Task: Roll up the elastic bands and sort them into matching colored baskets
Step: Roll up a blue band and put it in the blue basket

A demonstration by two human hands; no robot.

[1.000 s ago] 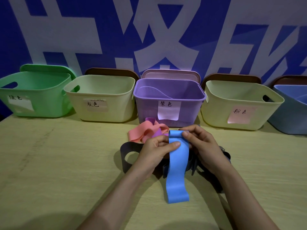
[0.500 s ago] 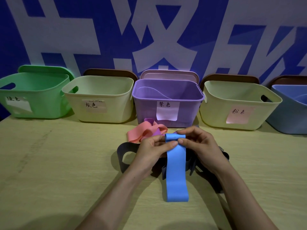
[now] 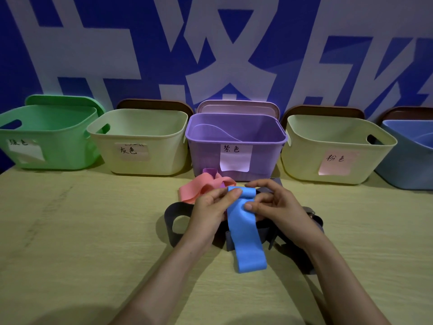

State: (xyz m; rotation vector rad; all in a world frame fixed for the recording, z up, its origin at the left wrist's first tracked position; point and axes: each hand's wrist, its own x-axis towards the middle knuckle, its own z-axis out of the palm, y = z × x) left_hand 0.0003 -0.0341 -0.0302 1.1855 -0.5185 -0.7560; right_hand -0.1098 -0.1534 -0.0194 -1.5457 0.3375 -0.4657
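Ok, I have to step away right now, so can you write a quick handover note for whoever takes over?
Left grip: pinches the blue band at its curled top end.
Right grip: pinches the same end from the other side.
Done: only the top turn is rolled; the rest is unrolled.
The pink band, purple band and dark grey bands lie loose before the purple basket.
Left: finish rolling, drop it in the blue basket far right, then the rest.

Dim, bluish light with dark vignetted corners, wide-angle bending at edges, soft shadows below.
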